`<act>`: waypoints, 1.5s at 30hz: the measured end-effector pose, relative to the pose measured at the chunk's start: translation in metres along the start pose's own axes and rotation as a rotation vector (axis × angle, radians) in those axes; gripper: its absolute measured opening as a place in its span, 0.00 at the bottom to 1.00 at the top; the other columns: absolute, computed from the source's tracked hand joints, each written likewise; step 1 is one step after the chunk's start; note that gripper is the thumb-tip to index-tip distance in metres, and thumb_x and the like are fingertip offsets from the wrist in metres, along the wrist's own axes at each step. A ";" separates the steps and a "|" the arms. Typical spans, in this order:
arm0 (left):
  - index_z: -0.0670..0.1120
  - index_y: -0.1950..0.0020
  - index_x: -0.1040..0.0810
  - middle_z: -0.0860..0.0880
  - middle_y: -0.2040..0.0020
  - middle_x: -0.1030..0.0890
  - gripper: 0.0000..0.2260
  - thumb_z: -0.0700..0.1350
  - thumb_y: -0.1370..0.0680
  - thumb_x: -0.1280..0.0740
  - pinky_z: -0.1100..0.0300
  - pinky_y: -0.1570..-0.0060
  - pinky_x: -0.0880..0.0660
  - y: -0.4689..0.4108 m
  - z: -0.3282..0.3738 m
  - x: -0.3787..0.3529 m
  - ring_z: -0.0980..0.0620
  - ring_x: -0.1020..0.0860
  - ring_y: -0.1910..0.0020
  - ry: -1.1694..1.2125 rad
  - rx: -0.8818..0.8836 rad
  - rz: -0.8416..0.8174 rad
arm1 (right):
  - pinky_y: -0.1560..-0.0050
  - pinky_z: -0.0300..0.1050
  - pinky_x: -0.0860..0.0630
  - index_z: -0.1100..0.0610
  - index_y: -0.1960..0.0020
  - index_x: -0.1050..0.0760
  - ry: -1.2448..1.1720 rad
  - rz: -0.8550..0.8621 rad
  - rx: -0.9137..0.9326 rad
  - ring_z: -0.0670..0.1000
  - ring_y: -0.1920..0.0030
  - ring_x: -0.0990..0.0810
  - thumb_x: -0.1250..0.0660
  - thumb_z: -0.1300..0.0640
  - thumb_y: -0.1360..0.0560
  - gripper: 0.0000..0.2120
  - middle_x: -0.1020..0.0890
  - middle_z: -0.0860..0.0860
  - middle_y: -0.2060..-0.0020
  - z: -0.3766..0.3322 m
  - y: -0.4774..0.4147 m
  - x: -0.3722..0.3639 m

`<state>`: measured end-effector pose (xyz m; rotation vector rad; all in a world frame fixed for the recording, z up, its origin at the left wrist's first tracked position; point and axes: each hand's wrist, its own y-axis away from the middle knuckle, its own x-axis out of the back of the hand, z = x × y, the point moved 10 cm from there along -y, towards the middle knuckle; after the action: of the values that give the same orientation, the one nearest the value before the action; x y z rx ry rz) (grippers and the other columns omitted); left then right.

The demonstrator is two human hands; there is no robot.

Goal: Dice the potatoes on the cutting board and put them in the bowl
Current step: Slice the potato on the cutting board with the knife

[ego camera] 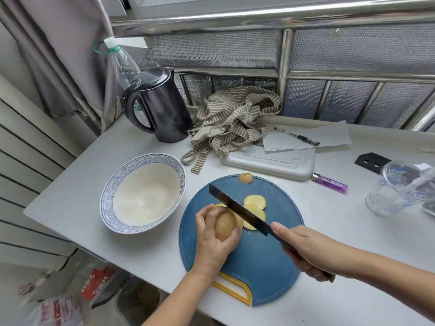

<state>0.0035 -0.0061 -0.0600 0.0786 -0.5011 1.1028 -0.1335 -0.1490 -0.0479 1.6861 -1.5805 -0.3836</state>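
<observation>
A round blue cutting board (263,262) with a yellow handle lies on the white table. My left hand (211,241) grips a yellow-skinned potato (224,225) on the board's left side. My right hand (306,250) holds the handle of a dark knife (237,210), whose blade lies at the potato's cut end. Three pale potato slices (255,201) lie overlapping just beyond the blade. A small end piece (246,178) sits at the board's far edge. A white bowl (143,194) with a blue patterned rim stands left of the board, with nothing in it.
Behind the bowl stands a dark kettle (162,107). A striped cloth (233,123) lies heaped behind the board, beside a white tray (270,161) with papers and a pen. A purple lighter (329,182) and a clear plastic cup (400,187) lie to the right.
</observation>
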 end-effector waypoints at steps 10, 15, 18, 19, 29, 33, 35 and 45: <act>0.61 0.41 0.28 0.51 0.39 0.35 0.21 0.57 0.32 0.30 0.75 0.37 0.41 -0.003 -0.004 -0.001 0.64 0.40 0.31 -0.003 0.015 -0.029 | 0.78 0.36 0.41 0.52 0.70 0.42 -0.027 0.026 0.027 0.50 0.81 0.38 0.54 0.32 0.22 0.29 0.37 0.49 0.80 -0.008 -0.014 -0.016; 0.62 0.40 0.29 0.52 0.39 0.36 0.21 0.58 0.32 0.30 0.75 0.37 0.41 -0.005 -0.006 -0.002 0.64 0.39 0.31 -0.001 0.030 -0.036 | 0.78 0.36 0.39 0.54 0.68 0.40 -0.009 0.053 0.010 0.51 0.81 0.37 0.54 0.33 0.21 0.29 0.36 0.49 0.81 -0.010 -0.017 -0.013; 0.64 0.40 0.29 0.53 0.40 0.36 0.22 0.58 0.33 0.30 0.74 0.36 0.39 -0.006 -0.007 -0.002 0.60 0.36 0.33 0.000 0.040 -0.032 | 0.77 0.35 0.39 0.54 0.67 0.39 0.013 0.060 -0.019 0.51 0.81 0.36 0.55 0.32 0.21 0.29 0.35 0.49 0.80 -0.009 -0.019 -0.010; 0.65 0.41 0.30 0.53 0.41 0.36 0.22 0.59 0.33 0.31 0.73 0.36 0.38 -0.006 -0.007 -0.001 0.59 0.35 0.34 -0.002 0.043 -0.029 | 0.77 0.35 0.39 0.54 0.68 0.40 0.018 0.062 -0.023 0.51 0.80 0.36 0.55 0.32 0.21 0.29 0.35 0.49 0.80 -0.010 -0.020 -0.010; 0.68 0.45 0.30 0.53 0.43 0.34 0.20 0.62 0.36 0.33 0.79 0.44 0.37 -0.012 -0.003 -0.002 0.62 0.30 0.40 -0.021 0.090 -0.083 | 0.78 0.34 0.40 0.54 0.67 0.41 -0.072 0.062 0.015 0.50 0.80 0.38 0.54 0.33 0.21 0.28 0.37 0.51 0.79 -0.014 -0.019 -0.014; 0.68 0.46 0.30 0.55 0.42 0.35 0.21 0.63 0.37 0.32 0.81 0.46 0.38 -0.013 -0.004 -0.005 0.71 0.33 0.42 -0.028 0.085 -0.196 | 0.74 0.41 0.39 0.54 0.68 0.40 -0.151 0.085 0.044 0.51 0.80 0.38 0.53 0.31 0.22 0.29 0.35 0.49 0.80 0.000 -0.017 -0.027; 0.70 0.46 0.30 0.57 0.42 0.36 0.20 0.63 0.37 0.32 0.81 0.46 0.38 -0.013 -0.005 -0.006 0.72 0.34 0.42 -0.034 0.081 -0.226 | 0.74 0.41 0.39 0.54 0.69 0.39 -0.168 0.094 0.050 0.51 0.80 0.37 0.53 0.32 0.22 0.29 0.35 0.49 0.80 0.002 -0.016 -0.030; 0.68 0.42 0.30 0.54 0.40 0.38 0.22 0.58 0.34 0.29 0.70 0.36 0.35 -0.006 -0.004 -0.007 0.56 0.36 0.33 -0.093 0.018 -0.158 | 0.77 0.39 0.37 0.54 0.69 0.40 -0.111 0.136 0.019 0.50 0.82 0.38 0.55 0.31 0.22 0.30 0.36 0.46 0.83 0.008 -0.013 -0.033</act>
<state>0.0078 -0.0136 -0.0655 0.1834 -0.5590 0.9518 -0.1354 -0.1217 -0.0712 1.5847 -1.7739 -0.3997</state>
